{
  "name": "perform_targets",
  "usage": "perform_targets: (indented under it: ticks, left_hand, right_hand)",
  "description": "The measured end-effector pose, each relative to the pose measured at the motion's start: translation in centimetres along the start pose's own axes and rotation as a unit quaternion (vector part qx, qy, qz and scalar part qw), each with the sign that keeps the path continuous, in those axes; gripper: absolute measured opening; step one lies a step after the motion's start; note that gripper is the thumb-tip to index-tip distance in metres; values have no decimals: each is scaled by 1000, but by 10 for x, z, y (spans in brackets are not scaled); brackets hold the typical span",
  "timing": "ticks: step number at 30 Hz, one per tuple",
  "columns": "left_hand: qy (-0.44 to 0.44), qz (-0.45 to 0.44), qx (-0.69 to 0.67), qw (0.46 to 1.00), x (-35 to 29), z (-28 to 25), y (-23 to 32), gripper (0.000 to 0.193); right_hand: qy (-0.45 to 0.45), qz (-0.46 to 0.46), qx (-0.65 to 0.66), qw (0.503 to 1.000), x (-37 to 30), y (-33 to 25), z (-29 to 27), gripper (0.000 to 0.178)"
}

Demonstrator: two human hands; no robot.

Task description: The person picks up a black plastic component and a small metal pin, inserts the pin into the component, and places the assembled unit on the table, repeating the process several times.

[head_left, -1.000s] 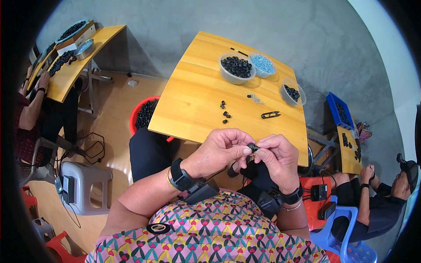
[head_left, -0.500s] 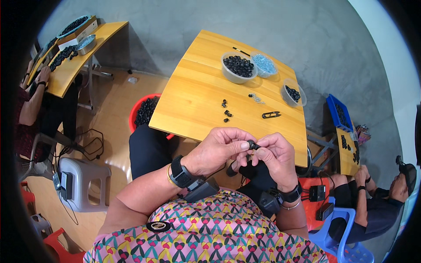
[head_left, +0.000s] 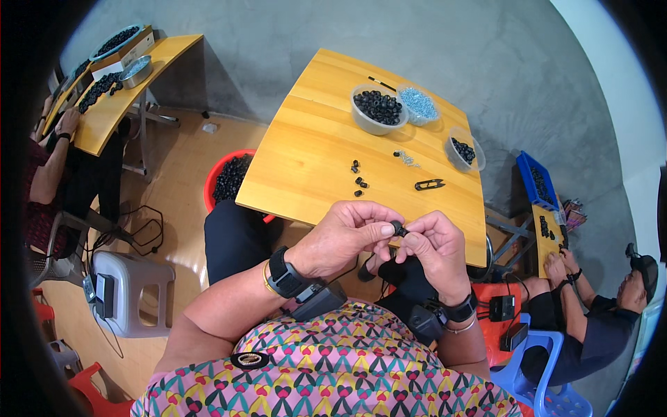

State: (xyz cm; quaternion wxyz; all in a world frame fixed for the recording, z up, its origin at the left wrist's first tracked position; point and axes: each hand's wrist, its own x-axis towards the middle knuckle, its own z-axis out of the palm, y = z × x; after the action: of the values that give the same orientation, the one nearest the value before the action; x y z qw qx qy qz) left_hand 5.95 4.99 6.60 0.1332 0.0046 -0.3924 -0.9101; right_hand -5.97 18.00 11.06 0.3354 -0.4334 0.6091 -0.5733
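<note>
A small round black plastic part is pinched between my two hands just in front of the table's near edge. My left hand grips it between thumb and forefinger from the left. From the right, the thumb and fingertips of my right hand close on the same part. Its details are partly covered by the fingers. On the table beyond lie several loose black parts, a small pile of clear bits and black thread snips.
On the yellow table stand a bowl of black parts, a tub of light-blue bits and another clear bowl. A red tub sits left, a grey stool nearer. Co-workers sit at side tables.
My hands stay almost in place, still pinching the black part. At the right, the co-worker's hands have shifted apart and the head has moved slightly.
</note>
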Motion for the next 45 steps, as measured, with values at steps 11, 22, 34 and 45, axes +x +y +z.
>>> perform_targets:
  ticks: [11,22,34,45]
  left_hand:
    - [21,19,20,999,0,-2,2,19]
    - [33,36,97,994,-1,0,7,16]
    - [24,-2,33,999,-1,-1,7,23]
    - [22,-8,-19,1000,-1,-3,5,23]
  right_hand:
    - [11,-8,-39,999,1,0,7,11]
    - [22,-100,-134,986,-1,5,11,9]
    - [27,-54,-3,998,-3,7,16,9]
    - [34,-65,14,997,-3,13,15,9]
